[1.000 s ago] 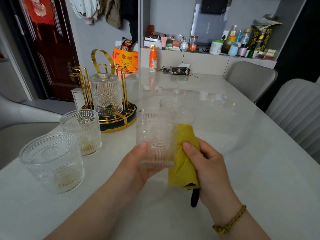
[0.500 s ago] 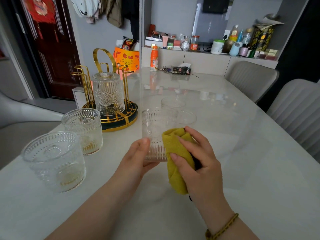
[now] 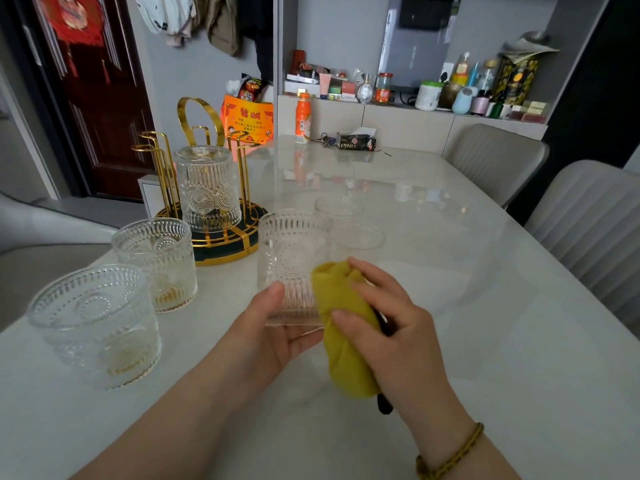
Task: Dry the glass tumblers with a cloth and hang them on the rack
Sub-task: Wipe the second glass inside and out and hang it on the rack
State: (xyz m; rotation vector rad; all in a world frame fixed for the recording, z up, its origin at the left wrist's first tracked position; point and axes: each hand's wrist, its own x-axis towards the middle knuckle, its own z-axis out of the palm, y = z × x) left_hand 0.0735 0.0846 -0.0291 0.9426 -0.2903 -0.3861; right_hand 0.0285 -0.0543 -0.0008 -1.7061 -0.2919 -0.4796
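Observation:
My left hand (image 3: 268, 336) holds an embossed glass tumbler (image 3: 292, 263) upright above the table, gripping it near its base. My right hand (image 3: 398, 327) presses a yellow cloth (image 3: 344, 336) against the tumbler's right side. A gold rack (image 3: 207, 216) on a dark round base stands at the back left, with one tumbler (image 3: 207, 188) hung upside down on it. Two more tumblers (image 3: 157, 263) (image 3: 98, 323) stand upright on the table at the left. Two further clear glasses (image 3: 349, 225) stand behind the held one.
The pale marble table (image 3: 485, 341) stretches ahead. At its far end are an orange bottle (image 3: 303, 118), keys and a dark tissue pack (image 3: 356, 143). Two grey chairs (image 3: 588, 223) line the right side. A cluttered shelf runs along the back wall.
The held tumbler has risen slightly and turned more upright. My right hand has slid the cloth up along the tumbler's right side.

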